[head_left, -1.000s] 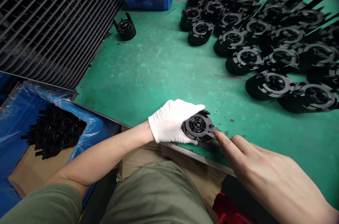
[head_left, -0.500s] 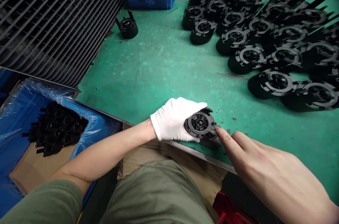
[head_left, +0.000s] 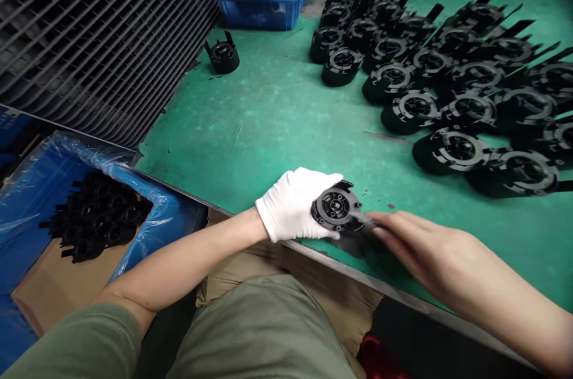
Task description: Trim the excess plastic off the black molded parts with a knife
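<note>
My left hand (head_left: 295,203), in a white glove, grips a round black plastic housing (head_left: 335,207) near the front edge of the bench. The housing's open face, with a ring and a hub inside, is tilted up toward me. My bare right hand (head_left: 430,247) is closed, its thumb and fingers pinched round a thin, greyish, blade-like tool (head_left: 358,216). The tool's tip lies against or just over the right side of the housing's rim. Motion smears the tool, so its exact kind is unclear.
Rows of similar black housings (head_left: 412,109) stand at the right of the green bench (head_left: 268,110). One more (head_left: 224,56) stands back left, near a blue bin (head_left: 259,12). A dark grille rack (head_left: 111,39) rises at left. Below it, black parts (head_left: 98,215) lie in a plastic-lined blue crate (head_left: 179,212).
My right hand has turned and shifted slightly, and the tool at its fingertips has moved along the rim. The left hand keeps its grip. The view has tilted up a little.
</note>
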{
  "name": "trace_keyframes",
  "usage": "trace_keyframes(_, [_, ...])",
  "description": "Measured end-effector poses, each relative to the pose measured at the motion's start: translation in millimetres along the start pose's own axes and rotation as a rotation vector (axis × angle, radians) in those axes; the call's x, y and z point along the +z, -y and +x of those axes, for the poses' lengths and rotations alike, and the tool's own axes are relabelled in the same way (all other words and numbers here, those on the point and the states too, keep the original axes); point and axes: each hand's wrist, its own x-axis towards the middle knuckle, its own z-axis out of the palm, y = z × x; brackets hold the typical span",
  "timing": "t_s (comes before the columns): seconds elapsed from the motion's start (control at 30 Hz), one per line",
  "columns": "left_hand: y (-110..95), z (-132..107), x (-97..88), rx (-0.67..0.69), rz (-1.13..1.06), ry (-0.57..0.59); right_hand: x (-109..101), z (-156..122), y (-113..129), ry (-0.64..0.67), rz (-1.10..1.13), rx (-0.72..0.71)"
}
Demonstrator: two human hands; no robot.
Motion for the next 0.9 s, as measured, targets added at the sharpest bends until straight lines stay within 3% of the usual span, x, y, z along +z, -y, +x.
trace_keyframes(0.1, [-16,-14,14.0,-0.189,0.101,-0.142,3,-15,0,-0.159,0.021,0.175])
trace_keyframes(0.2, [-30,-30,16.2,-0.258,0.173,-0.094,8,-35,15,-0.15,0.022,0.203])
trace_keyframes(0.33, [-26,-28,-6.2,-0.164,0.067,0.104,19,-54,48,-0.132,0.077,0.167])
trace_keyframes(0.47, [-12,-6,-14.3,0.087,-0.057,0.083,29,-62,75,-0.105,0.145,0.276])
trace_keyframes(0.53, [-13,1,-4.3,0.143,-0.071,0.091,32,-65,81,-0.087,0.136,0.306])
trace_keyframes(0.6, [-19,2,11.9,0.106,-0.063,0.072,34,-67,82,-0.076,0.105,0.314])
trace_keyframes(0.73, [-35,-5,40.6,-0.058,-0.016,-0.205,32,-72,73,-0.121,0.034,0.299])
trace_keyframes(0.9, [-43,-6,42.4,-0.037,-0.062,-0.185,24,-67,64,-0.112,-0.03,0.249])
